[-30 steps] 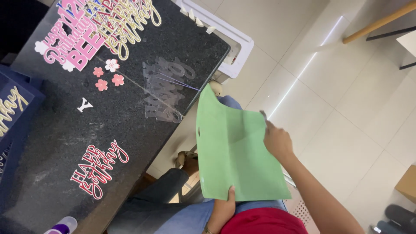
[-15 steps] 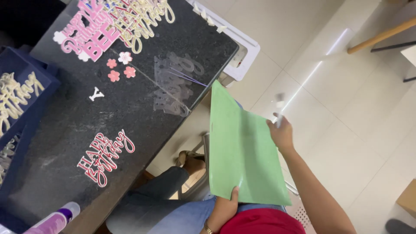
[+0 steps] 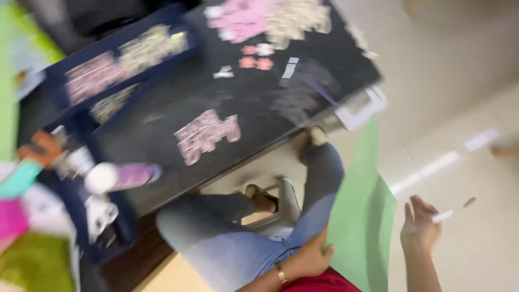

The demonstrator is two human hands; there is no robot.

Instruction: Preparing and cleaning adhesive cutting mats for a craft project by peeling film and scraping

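I see a big black table point(image 3: 162, 124), all blurry; dark blue trays point(image 3: 124, 59) sit on its far side with pale cut-out words inside; a big green sheet point(image 3: 362, 227) stands on edge over my lap, beside the table's near corner; a pink cut-out sign point(image 3: 205, 135) lies in the middle of the table; a purple bottle point(image 3: 121, 177) with a white cap lies near its edge; my left hand point(image 3: 311, 259) pinches the sheet's bottom edge; my right hand point(image 3: 419, 227) is just off the sheet, fingers spread wide, holding nothing.
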